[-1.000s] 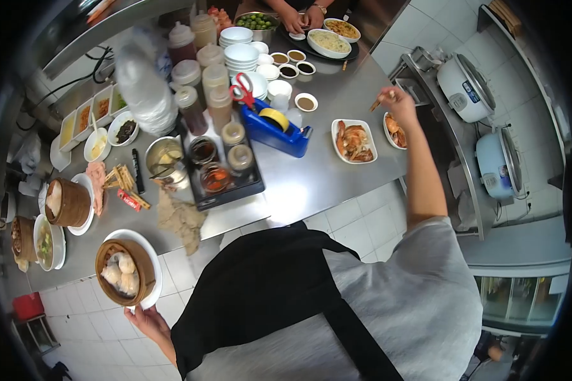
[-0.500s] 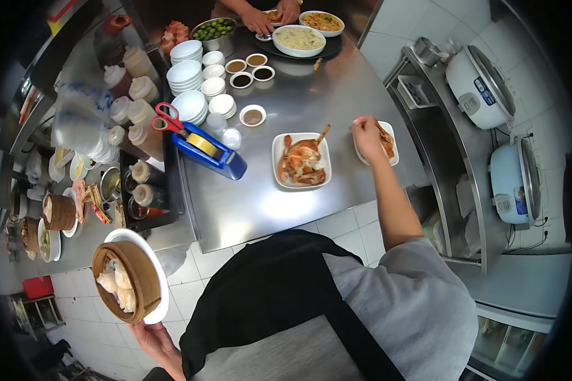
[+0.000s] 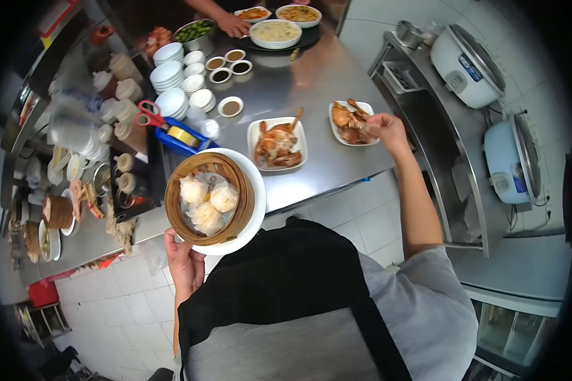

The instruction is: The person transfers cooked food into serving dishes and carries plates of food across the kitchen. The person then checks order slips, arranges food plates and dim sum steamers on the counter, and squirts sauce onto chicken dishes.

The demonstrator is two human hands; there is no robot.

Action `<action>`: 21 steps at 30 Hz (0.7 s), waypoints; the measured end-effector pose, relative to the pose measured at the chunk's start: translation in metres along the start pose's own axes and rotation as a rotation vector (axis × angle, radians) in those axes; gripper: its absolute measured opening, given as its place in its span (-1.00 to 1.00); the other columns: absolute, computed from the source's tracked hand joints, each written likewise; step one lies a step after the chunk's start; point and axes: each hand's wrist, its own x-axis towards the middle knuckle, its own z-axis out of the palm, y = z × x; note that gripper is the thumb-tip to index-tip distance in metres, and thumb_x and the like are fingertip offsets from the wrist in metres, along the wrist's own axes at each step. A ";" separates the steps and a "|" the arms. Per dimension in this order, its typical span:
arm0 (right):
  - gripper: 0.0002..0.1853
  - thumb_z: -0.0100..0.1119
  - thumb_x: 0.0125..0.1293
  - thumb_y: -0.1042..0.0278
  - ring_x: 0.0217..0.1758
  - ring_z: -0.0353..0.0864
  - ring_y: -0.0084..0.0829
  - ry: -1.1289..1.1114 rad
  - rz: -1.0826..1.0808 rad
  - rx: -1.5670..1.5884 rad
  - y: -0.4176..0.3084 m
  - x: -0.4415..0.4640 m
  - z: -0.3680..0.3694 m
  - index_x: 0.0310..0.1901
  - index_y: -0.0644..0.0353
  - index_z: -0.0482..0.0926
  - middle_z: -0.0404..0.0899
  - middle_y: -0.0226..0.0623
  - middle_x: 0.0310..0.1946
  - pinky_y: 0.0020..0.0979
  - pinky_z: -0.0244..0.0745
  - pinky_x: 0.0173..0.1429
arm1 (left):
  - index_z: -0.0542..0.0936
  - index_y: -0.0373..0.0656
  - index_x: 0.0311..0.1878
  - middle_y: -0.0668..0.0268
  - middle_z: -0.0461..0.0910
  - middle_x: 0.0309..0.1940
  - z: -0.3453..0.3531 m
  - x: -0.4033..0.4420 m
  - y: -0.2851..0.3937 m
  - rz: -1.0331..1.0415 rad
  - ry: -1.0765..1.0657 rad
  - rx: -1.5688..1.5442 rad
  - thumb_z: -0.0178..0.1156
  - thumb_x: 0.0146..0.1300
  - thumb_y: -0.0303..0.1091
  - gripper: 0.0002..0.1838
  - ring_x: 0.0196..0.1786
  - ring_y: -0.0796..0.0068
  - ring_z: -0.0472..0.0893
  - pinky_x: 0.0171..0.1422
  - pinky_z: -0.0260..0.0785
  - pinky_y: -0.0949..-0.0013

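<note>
My left hand [image 3: 187, 261] grips the rim of a white plate [image 3: 255, 216] from below. On that plate stands a round bamboo steamer [image 3: 246, 198] with several pale dumplings [image 3: 207, 216] inside. My right hand [image 3: 388, 130] is closed in a pinch at the right side of a white square dish [image 3: 373, 140] holding browned meat pieces [image 3: 345, 118]; what the fingertips grip is too small to name. Left of it, another square dish [image 3: 253, 141] holds browned meat [image 3: 278, 145] with a stick-like piece jutting up.
Stacked white bowls [image 3: 166, 71], sauce saucers [image 3: 231, 106], a blue tape dispenser [image 3: 175, 141] and red scissors [image 3: 150, 114] are on the steel counter [image 3: 324, 159]. Another person's hand [image 3: 234, 25] is near a white food dish [image 3: 275, 34]. Rice cookers [image 3: 468, 66] stand on the right.
My left hand has brought the plate and steamer right and up, over the counter's edge. My right hand has moved from above the farther meat dish to its right side. The view has shifted.
</note>
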 end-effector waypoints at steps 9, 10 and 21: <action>-0.85 0.14 0.04 0.47 -0.36 0.63 -0.31 0.279 -0.274 -0.756 0.038 0.124 -0.072 -0.33 0.18 0.64 0.63 -0.19 -0.45 -0.40 0.51 -0.23 | 0.25 -0.12 -0.06 0.18 0.50 -0.20 0.053 -0.005 -0.067 0.025 0.073 0.093 -0.01 0.17 -0.60 -0.71 -0.20 0.34 0.62 -0.19 0.60 0.29; -0.85 0.13 0.03 0.46 -0.34 0.64 -0.24 0.258 -0.312 -0.816 0.045 0.139 -0.071 -0.33 0.15 0.64 0.62 -0.15 -0.44 -0.36 0.51 -0.21 | 0.26 -0.12 -0.06 0.19 0.50 -0.18 0.064 -0.006 -0.074 0.034 0.084 0.093 -0.01 0.15 -0.60 -0.70 -0.17 0.34 0.61 -0.15 0.59 0.28; -0.43 0.08 0.24 0.34 -0.54 0.60 -0.32 -0.363 0.542 0.039 0.113 0.078 -0.054 0.21 0.26 0.09 0.52 0.02 -0.35 -0.36 0.54 -0.56 | 0.22 -0.11 -0.06 0.16 0.51 -0.24 0.172 -0.006 -0.170 0.126 0.234 -0.022 0.00 0.18 -0.60 -0.70 -0.28 0.34 0.63 -0.29 0.61 0.30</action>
